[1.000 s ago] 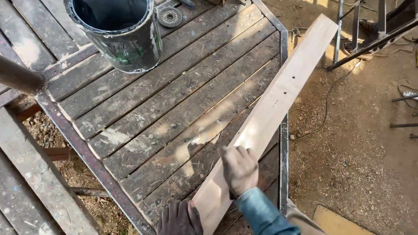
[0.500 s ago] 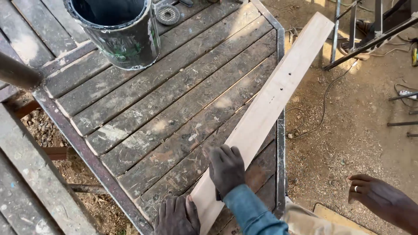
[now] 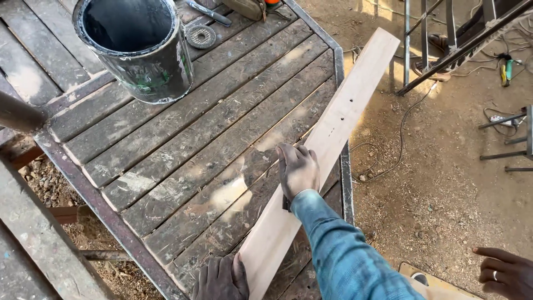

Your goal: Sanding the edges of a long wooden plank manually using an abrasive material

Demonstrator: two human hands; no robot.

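A long pale wooden plank [image 3: 344, 111] lies slantwise across the right side of a worn slatted wooden table [image 3: 183, 150], its far end sticking out past the metal rim. My right hand [image 3: 298, 169], in a blue sleeve, presses on the plank's middle with the fingers curled over its left edge. A small dark thing shows under the wrist; I cannot tell what it is. My left hand [image 3: 219, 278] grips the plank's left edge near its near end.
A black paint-stained bucket [image 3: 136, 47] stands at the table's far left, with a round disc [image 3: 201, 36] and tools beside it. Another person's hand with a ring [image 3: 505, 272] is at the bottom right. Metal frames [image 3: 444, 44] and cables lie on the sawdust-covered ground.
My right hand has slid a little farther up the plank. The other person's hand, absent a second ago, came in at the right and now sits lower.
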